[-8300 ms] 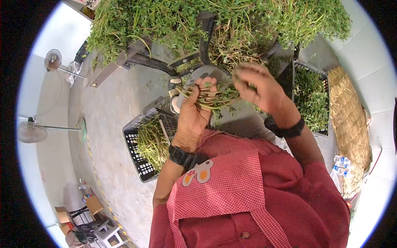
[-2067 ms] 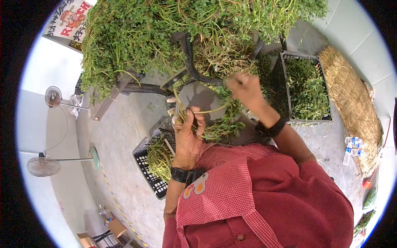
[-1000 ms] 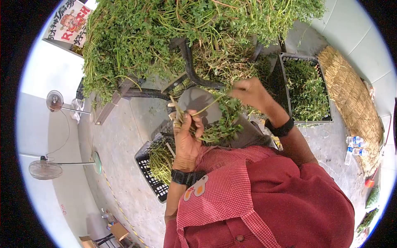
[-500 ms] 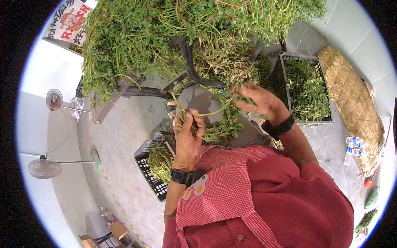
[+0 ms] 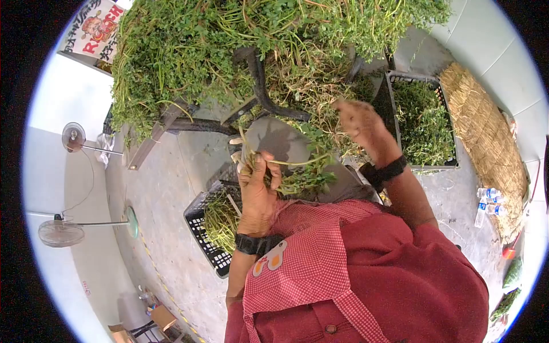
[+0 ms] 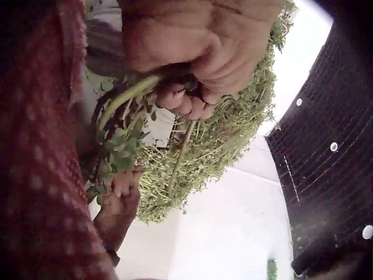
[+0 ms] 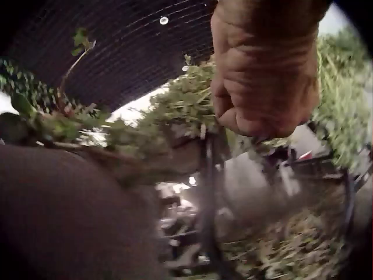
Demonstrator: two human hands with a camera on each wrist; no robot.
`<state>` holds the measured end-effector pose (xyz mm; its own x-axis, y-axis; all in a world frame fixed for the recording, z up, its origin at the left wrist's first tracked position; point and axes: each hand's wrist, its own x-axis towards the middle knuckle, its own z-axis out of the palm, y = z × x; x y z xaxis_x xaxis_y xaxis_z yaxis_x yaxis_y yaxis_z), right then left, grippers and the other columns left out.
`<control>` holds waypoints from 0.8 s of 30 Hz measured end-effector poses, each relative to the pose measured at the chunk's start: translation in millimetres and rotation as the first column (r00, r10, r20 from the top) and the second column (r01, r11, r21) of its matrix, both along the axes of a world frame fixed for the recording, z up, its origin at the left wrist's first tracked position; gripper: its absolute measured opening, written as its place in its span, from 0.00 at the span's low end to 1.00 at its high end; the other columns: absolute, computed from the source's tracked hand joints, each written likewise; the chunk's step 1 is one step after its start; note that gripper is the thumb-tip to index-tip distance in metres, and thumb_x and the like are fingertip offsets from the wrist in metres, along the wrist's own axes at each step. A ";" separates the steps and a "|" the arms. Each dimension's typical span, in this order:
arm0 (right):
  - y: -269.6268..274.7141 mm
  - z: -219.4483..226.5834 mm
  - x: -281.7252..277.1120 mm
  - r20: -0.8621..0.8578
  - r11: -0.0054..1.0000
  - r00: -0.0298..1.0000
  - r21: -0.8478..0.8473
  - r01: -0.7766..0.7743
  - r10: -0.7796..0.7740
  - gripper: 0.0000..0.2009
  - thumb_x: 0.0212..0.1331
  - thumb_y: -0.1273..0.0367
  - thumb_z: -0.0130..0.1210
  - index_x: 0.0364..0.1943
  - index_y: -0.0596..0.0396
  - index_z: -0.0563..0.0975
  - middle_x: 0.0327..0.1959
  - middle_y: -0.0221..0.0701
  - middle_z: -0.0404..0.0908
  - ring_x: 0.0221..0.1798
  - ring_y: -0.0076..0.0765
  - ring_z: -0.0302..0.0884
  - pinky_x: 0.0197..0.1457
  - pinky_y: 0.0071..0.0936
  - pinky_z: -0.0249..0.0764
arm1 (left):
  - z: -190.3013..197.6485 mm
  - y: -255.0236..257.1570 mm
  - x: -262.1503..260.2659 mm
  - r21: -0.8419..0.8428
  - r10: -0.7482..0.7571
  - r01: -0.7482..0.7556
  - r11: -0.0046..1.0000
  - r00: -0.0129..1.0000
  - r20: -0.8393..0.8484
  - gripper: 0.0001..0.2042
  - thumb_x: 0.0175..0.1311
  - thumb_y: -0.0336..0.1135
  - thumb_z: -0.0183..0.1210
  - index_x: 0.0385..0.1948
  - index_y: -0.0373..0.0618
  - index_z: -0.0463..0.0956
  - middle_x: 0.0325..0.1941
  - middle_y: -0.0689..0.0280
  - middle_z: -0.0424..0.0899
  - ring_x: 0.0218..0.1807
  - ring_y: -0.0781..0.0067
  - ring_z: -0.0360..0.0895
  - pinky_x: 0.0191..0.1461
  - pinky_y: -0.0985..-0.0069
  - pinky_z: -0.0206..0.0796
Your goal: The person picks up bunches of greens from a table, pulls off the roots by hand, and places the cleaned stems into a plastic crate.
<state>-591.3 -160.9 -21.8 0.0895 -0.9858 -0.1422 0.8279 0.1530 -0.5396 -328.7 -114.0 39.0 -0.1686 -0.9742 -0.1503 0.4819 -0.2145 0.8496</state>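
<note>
My left hand (image 5: pixel 260 194) pinches a small bunch of leafy green stems between thumb and fingers. One pale stem (image 5: pixel 291 164) sticks out to the right from it, and the leafy ends (image 5: pixel 306 180) spread over the lap. In the left wrist view, a thick stem (image 6: pixel 129 98) comes out from beneath the curled fingers (image 6: pixel 201 108). My right hand (image 5: pixel 366 128), blurred, is raised to the right, apart from that stem. The right wrist view shows this hand (image 7: pixel 265 93) from its back, fingers curled under; nothing shows in its grip, and its fingertips are hidden.
A large heap of greens (image 5: pixel 200 63) lies ahead on a dark-framed table. Stems fill a black crate (image 5: pixel 200 228) at lower left; leafy greens fill another crate (image 5: pixel 394 114) at right. A straw roll (image 5: pixel 480 137), bottles (image 5: pixel 489 203) and fans (image 5: pixel 61 232) stand at the sides.
The right hand was at the far end of the pale stem half a second ago; it has moved up and right, away from it. The left hand keeps its grip in nearly the same place.
</note>
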 end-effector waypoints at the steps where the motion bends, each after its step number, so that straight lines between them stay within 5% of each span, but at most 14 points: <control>1: -7.1 -14.0 -25.0 -0.166 0.992 0.978 -0.001 0.125 -0.123 0.11 0.60 0.65 0.52 0.40 0.59 0.75 0.21 0.27 0.72 0.18 0.20 0.62 0.18 0.19 0.56 | 1.7 0.3 1.6 0.000 0.010 -0.010 1.000 1.000 -0.018 0.10 0.65 0.39 0.52 0.34 0.42 0.74 0.24 0.69 0.74 0.23 0.81 0.68 0.21 0.86 0.56; 3: -23.9 -29.3 -67.3 -0.284 0.852 0.817 -0.001 0.523 -0.502 0.10 0.59 0.67 0.52 0.40 0.58 0.76 0.26 0.28 0.76 0.18 0.20 0.62 0.19 0.20 0.58 | 5.1 1.5 1.8 0.001 0.025 -0.025 1.000 0.999 -0.040 0.10 0.65 0.39 0.52 0.34 0.41 0.74 0.24 0.69 0.74 0.23 0.81 0.68 0.21 0.85 0.56; 5: -23.2 -38.1 -134.5 -0.761 0.748 0.464 -0.042 0.662 -0.454 0.16 0.54 0.61 0.60 0.40 0.59 0.77 0.26 0.30 0.77 0.18 0.21 0.66 0.19 0.22 0.61 | 8.0 2.2 0.5 0.027 0.017 -0.015 1.000 0.997 -0.075 0.10 0.65 0.39 0.52 0.34 0.41 0.74 0.24 0.68 0.74 0.23 0.81 0.67 0.20 0.85 0.56; 6: -18.8 -17.5 -154.7 -0.961 0.742 0.244 0.070 0.667 -0.128 0.25 0.50 0.56 0.62 0.46 0.60 0.75 0.34 0.38 0.79 0.33 0.29 0.77 0.30 0.27 0.71 | 7.4 2.4 0.6 0.027 0.022 -0.020 0.999 0.997 -0.078 0.10 0.65 0.39 0.52 0.34 0.41 0.74 0.24 0.68 0.74 0.23 0.81 0.67 0.20 0.85 0.56; 7: -19.0 -42.6 -168.1 -0.900 0.593 -0.434 -0.371 0.715 -0.040 0.31 0.47 0.54 0.64 0.53 0.59 0.71 0.44 0.45 0.77 0.52 0.36 0.73 0.49 0.33 0.72 | 6.4 1.7 0.5 0.016 0.010 -0.009 1.000 0.996 -0.088 0.09 0.65 0.38 0.52 0.34 0.42 0.74 0.25 0.68 0.74 0.25 0.80 0.68 0.20 0.86 0.55; 8: -23.8 -64.3 -186.1 -0.899 0.592 -0.436 -0.374 0.714 -0.042 0.31 0.47 0.54 0.64 0.53 0.59 0.71 0.44 0.45 0.77 0.52 0.36 0.73 0.49 0.33 0.72 | 5.7 0.9 0.0 0.005 -0.004 0.004 1.000 0.995 -0.097 0.08 0.64 0.38 0.53 0.34 0.43 0.74 0.26 0.69 0.73 0.27 0.79 0.69 0.19 0.86 0.55; 9: -37.4 -84.8 -217.3 -0.945 0.782 -0.300 -0.283 0.555 -0.129 0.30 0.49 0.57 0.63 0.55 0.59 0.69 0.48 0.43 0.74 0.53 0.36 0.72 0.50 0.32 0.72 | 5.5 -0.7 -1.2 0.002 -0.006 0.006 1.000 0.995 -0.101 0.08 0.64 0.38 0.53 0.34 0.43 0.74 0.26 0.69 0.73 0.27 0.79 0.69 0.19 0.86 0.55; 12: -59.8 -146.3 -259.1 -0.977 0.974 0.193 -0.132 -0.184 -0.096 0.30 0.55 0.63 0.58 0.61 0.56 0.62 0.62 0.38 0.65 0.56 0.34 0.70 0.53 0.29 0.70 | 3.0 -1.0 -3.0 0.050 -0.003 0.008 0.999 0.996 -0.089 0.08 0.64 0.39 0.53 0.34 0.44 0.75 0.26 0.69 0.73 0.27 0.79 0.68 0.19 0.86 0.54; 13: -7.5 -87.0 -193.9 -0.976 0.974 0.196 -0.130 -0.183 -0.094 0.30 0.55 0.63 0.58 0.61 0.56 0.62 0.62 0.38 0.65 0.56 0.34 0.70 0.53 0.29 0.70 | 3.1 -1.8 -3.3 0.059 -0.002 0.008 0.998 0.994 -0.105 0.09 0.65 0.38 0.52 0.35 0.42 0.74 0.26 0.68 0.74 0.26 0.79 0.68 0.20 0.85 0.55; 14: -12.0 6.7 -99.1 -0.851 0.940 0.522 -0.219 -0.261 -0.053 0.27 0.56 0.68 0.57 0.61 0.53 0.63 0.60 0.31 0.67 0.54 0.31 0.71 0.48 0.24 0.73 | 3.5 -3.0 -3.2 0.066 0.000 0.008 0.998 0.993 -0.121 0.09 0.67 0.37 0.50 0.36 0.41 0.73 0.25 0.68 0.74 0.24 0.79 0.68 0.20 0.85 0.56; 16: 1.6 64.2 -27.4 -0.853 0.755 0.509 -0.411 -0.512 -0.119 0.28 0.55 0.70 0.57 0.61 0.53 0.63 0.56 0.33 0.71 0.52 0.30 0.73 0.45 0.19 0.74 | 4.2 -4.8 -2.3 0.077 0.014 -0.005 0.997 0.994 -0.108 0.09 0.67 0.37 0.50 0.36 0.41 0.73 0.25 0.68 0.74 0.24 0.79 0.68 0.20 0.85 0.56; 20: 11.7 90.9 17.4 -0.883 0.721 0.467 -0.298 -0.626 0.040 0.21 0.51 0.72 0.58 0.52 0.54 0.73 0.46 0.33 0.78 0.44 0.25 0.77 0.43 0.22 0.75 | 0.9 -4.2 0.7 0.045 0.021 -0.016 0.999 0.995 -0.098 0.08 0.65 0.38 0.52 0.35 0.44 0.74 0.26 0.70 0.74 0.27 0.80 0.69 0.19 0.86 0.55; 22: 9.6 87.8 15.3 -0.960 0.787 0.241 -0.038 -0.616 0.142 0.12 0.52 0.72 0.57 0.42 0.54 0.79 0.35 0.30 0.82 0.36 0.25 0.79 0.36 0.21 0.75 | -1.9 -3.3 0.1 0.050 0.012 -0.007 0.999 0.993 -0.113 0.08 0.65 0.38 0.52 0.35 0.43 0.74 0.26 0.70 0.74 0.26 0.80 0.69 0.19 0.86 0.55; 24: 13.7 82.6 14.2 -0.966 0.835 0.258 -0.120 -0.536 0.026 0.07 0.52 0.72 0.57 0.35 0.57 0.79 0.25 0.28 0.80 0.29 0.23 0.78 0.30 0.20 0.74 | -2.0 -3.9 -2.0 0.047 -0.001 0.007 0.999 0.992 -0.126 0.09 0.65 0.38 0.52 0.35 0.43 0.75 0.25 0.69 0.74 0.25 0.80 0.69 0.19 0.86 0.55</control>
<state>-577.0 -147.3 60.8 0.4375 -0.8992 -0.0004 -0.3022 -0.1466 -0.9419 -330.7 -117.9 37.0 -0.1932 -0.9656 -0.1740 0.5834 -0.2556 0.7709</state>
